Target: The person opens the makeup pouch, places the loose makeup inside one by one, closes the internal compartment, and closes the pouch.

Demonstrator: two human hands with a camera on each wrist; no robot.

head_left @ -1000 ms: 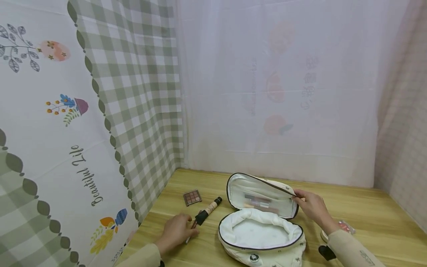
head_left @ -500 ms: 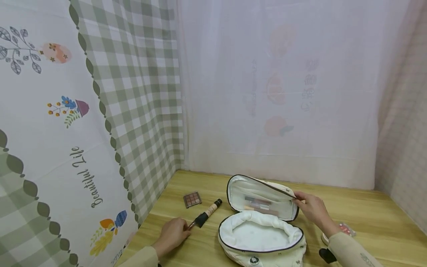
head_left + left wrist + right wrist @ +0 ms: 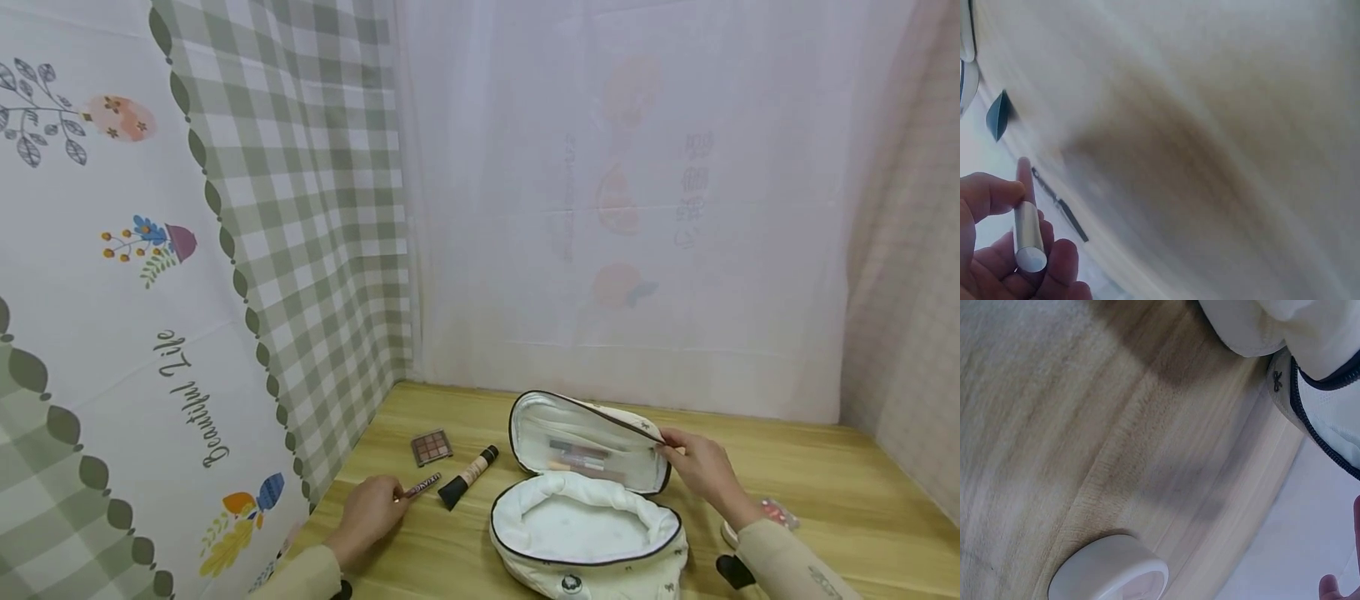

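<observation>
My left hand (image 3: 371, 512) pinches a slim, lettered cosmetic tube (image 3: 422, 485) between thumb and fingers, low over the table's left part. In the left wrist view the tube's silver end (image 3: 1027, 240) faces the camera. A beige foundation tube (image 3: 474, 472) with a black cap lies just to the right of it, and an eyeshadow palette (image 3: 431, 447) lies behind. My right hand (image 3: 701, 467) grips the raised lid edge of a cream makeup bag (image 3: 600, 579). The bag stands unzipped, its padded inside showing. Slim cosmetics (image 3: 581, 454) show in the lid's clear pocket.
Right of the bag, partly under my right forearm, lie a black item (image 3: 733, 571) and a small red-and-clear item (image 3: 778, 512). A round white case (image 3: 1113, 569) sits there too in the right wrist view. Cloth curtains (image 3: 330, 208) border the wooden table (image 3: 840, 500) at left and back.
My left hand has drawn back to the left with the slim tube, which has come away from the foundation tube's black cap. The right hand keeps its grip on the lid.
</observation>
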